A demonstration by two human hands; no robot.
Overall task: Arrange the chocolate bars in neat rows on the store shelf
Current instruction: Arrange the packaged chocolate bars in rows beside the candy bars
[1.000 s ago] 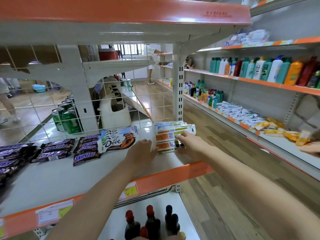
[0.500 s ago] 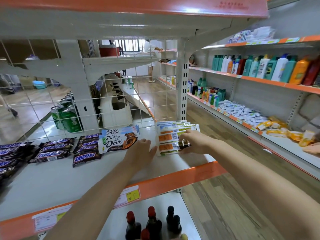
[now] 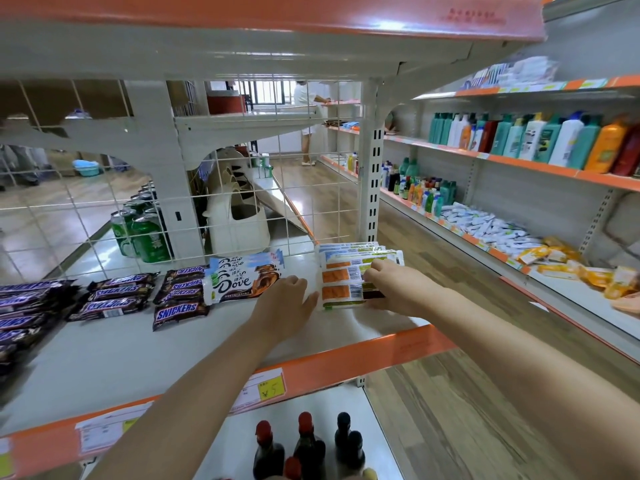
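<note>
Hands bracket the fanned stack of white-and-orange bars just right of the frame's centre, on the white shelf. The right hand lies open on the stack's right ends, fingers spread over the wrappers rather than closed round one, and the left hand rests flat against its left edge. Each bar's long axis runs left to right, so squaring the stack likely means pressing inward from both ends; the Dove bars sit just left of the left hand.
</note>
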